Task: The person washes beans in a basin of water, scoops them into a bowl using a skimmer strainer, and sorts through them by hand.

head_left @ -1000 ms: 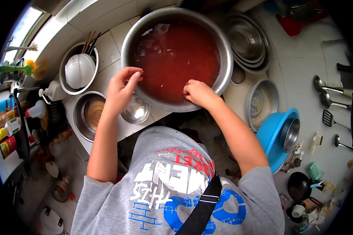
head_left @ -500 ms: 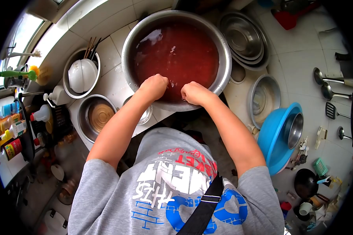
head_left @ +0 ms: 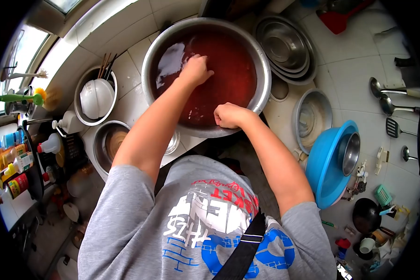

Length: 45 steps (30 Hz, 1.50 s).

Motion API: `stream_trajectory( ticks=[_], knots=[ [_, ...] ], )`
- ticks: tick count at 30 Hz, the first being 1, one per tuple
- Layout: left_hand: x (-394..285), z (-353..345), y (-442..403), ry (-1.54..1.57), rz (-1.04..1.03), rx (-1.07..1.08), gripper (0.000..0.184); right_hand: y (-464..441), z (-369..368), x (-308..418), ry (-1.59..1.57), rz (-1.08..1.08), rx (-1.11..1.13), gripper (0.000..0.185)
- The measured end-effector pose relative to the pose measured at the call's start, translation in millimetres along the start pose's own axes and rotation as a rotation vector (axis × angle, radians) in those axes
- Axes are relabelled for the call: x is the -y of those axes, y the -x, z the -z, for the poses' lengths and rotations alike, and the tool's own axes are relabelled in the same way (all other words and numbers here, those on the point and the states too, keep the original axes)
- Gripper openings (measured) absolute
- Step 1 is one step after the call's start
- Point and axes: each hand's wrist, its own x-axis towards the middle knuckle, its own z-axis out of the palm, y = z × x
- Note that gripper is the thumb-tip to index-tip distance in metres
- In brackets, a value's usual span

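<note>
Reaching over red liquid point(head_left: 233, 70) in the wide metal basin point(head_left: 264, 70)
My left hand point(head_left: 196, 71) is near centre, grip unclear; my right hand point(head_left: 230, 115) is folded closed at 5 o'clock, contents hidden — nearer the pale specks point(head_left: 196, 113), at its 9 o'clock.

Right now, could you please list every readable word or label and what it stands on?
"THIS": white, on the grey shirt.
"ENT", end of a white word: same shirt.
"KET", end of a red word: same shirt.
Red script there: unclear.
Blue characters: partly behind the black strap, unreadable.
Bottles: labels too small.
</note>
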Motion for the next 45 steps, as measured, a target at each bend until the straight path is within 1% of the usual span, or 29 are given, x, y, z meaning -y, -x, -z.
stream_trajectory(
  ticks=[2, 3, 6, 7, 8, 9, 10, 11, 12, 13, 14, 16, 18, 19, 20, 22, 23, 25, 28, 29, 30, 32, 35, 36, 38, 40, 42, 43, 45],
  knots=[
    [-4.7, -22.4, -1.4, 0.029, 0.052, 0.019, 0.035, 8.3, -0.8, -6.7, -0.077, 0.073, -0.037, 0.019],
    [-6.1, -32.4, -5.2, 0.096, 0.121, 0.042, 0.023, 16.9, 2.1, -7.5, -0.202, 0.115, -0.094, 0.019],
    [-27.5, -10.5, 7.1, 0.381, 0.057, 0.222, 0.016, 54.1, 3.5, -20.8, -0.595, 0.250, -0.234, 0.016],
    [-38.6, 2.0, 14.6, 0.363, -0.026, 0.235, 0.014, 67.7, 1.1, -30.9, -0.728, 0.263, -0.244, 0.013],
    [-54.0, 15.0, 23.1, 0.307, -0.090, 0.258, 0.014, 85.1, -4.1, -33.9, -0.811, 0.300, -0.378, 0.014],
    [-70.5, 25.4, 37.0, 0.299, -0.140, 0.244, 0.014, 101.7, -10.1, -41.7, -0.881, 0.269, -0.426, 0.011],
    [-87.2, 27.4, 51.6, 0.368, -0.095, 0.266, 0.013, 118.7, -16.3, -47.3, -0.920, 0.221, -0.468, 0.011],
    [-105.0, 34.8, 64.3, 0.392, -0.193, 0.309, 0.012, 133.2, -22.7, -52.5, -0.957, 0.174, -0.510, 0.010],
    [-126.7, 43.3, 72.7, 0.401, -0.214, 0.397, 0.012, 143.2, -30.8, -58.7, -0.972, 0.136, -0.542, 0.010],
    [-136.6, 30.0, 80.5, 0.451, -0.306, 0.333, 0.011, 150.7, -40.5, -65.5, -0.986, 0.098, -0.573, 0.009],
    [-145.9, 18.8, 88.2, 0.476, -0.353, 0.289, 0.008, 155.6, -49.9, -72.6, -0.999, 0.061, -0.604, 0.009],
    [-169.7, 18.7, 95.9, 0.417, -0.312, 0.290, 0.010, 154.3, -67.4, -80.7, -1.005, -0.003, -0.649, 0.015],
    [-190.9, 24.8, 104.0, 0.316, -0.373, 0.350, 0.016, 153.1, -77.8, -77.0, -1.066, -0.109, -0.671, 0.019],
    [-197.6, 21.4, 112.9, 0.336, -0.426, 0.327, 0.017, 148.2, -86.9, -80.0, -0.959, -0.053, -0.734, 0.022],
    [-200.3, 10.7, 122.8, 0.252, -0.492, 0.297, 0.015, 149.5, -92.2, -83.0, -0.854, -0.073, -0.756, 0.022],
    [-205.4, 1.7, 135.6, 0.052, -0.549, 0.265, 0.016, 153.8, -90.4, -71.3, -0.642, -0.112, -0.797, 0.022],
    [-206.3, -3.9, 137.1, -0.007, -0.549, 0.348, 0.016, 149.5, -97.0, -74.0, -0.668, -0.109, -0.856, 0.019],
    [-212.2, 1.4, 136.4, -0.125, -0.543, 0.517, 0.015, 147.4, -103.3, -74.4, -0.683, -0.160, -0.875, 0.017],
    [-209.9, -6.0, 135.1, -0.060, -0.551, 0.488, 0.013, 146.6, -105.0, -70.0, -0.746, -0.258, -0.868, 0.011],
    [-209.6, -11.0, 136.6, -0.077, -0.541, 0.442, 0.013, 147.4, -104.6, -69.5, -0.770, -0.294, -0.860, 0.009],
    [-209.1, -15.3, 137.8, -0.096, -0.530, 0.395, 0.012, 147.1, -106.6, -71.3, -0.649, -0.290, -0.930, 0.009],
    [-206.2, -22.1, 141.5, -0.095, -0.542, 0.308, 0.012, 143.8, -113.1, -77.3, -0.402, -0.275, -1.058, 0.010],
    [-202.4, -26.3, 148.4, -0.049, -0.602, 0.215, 0.012, 142.7, -114.0, -89.1, -0.473, -0.089, -1.082, 0.014],
    [-202.5, -25.8, 148.4, -0.049, -0.613, 0.202, 0.012, 142.9, -112.0, -93.0, -0.439, -0.097, -1.089, 0.014],
    [-202.9, -22.4, 151.4, -0.066, -0.602, 0.204, 0.013, 143.4, -109.1, -94.7, -0.378, -0.101, -1.089, 0.014],
    [-204.4, -22.1, 154.4, -0.076, -0.541, 0.171, 0.013, 152.0, -93.8, -82.3, -0.408, -0.211, -1.010, 0.011],
    [-200.8, -26.7, 154.1, -0.065, -0.516, 0.248, 0.015, 156.3, -83.9, -76.2, -0.401, -0.224, -0.936, 0.009],
    [-198.7, -26.7, 155.1, -0.041, -0.517, 0.205, 0.016, 156.2, -85.8, -83.7, -0.293, -0.125, -0.932, 0.012],
    [-193.2, -20.2, 154.9, -0.007, -0.533, 0.085, 0.017, 150.7, -87.1, -90.8, -0.168, 0.010, -1.032, 0.021]
  ],
)
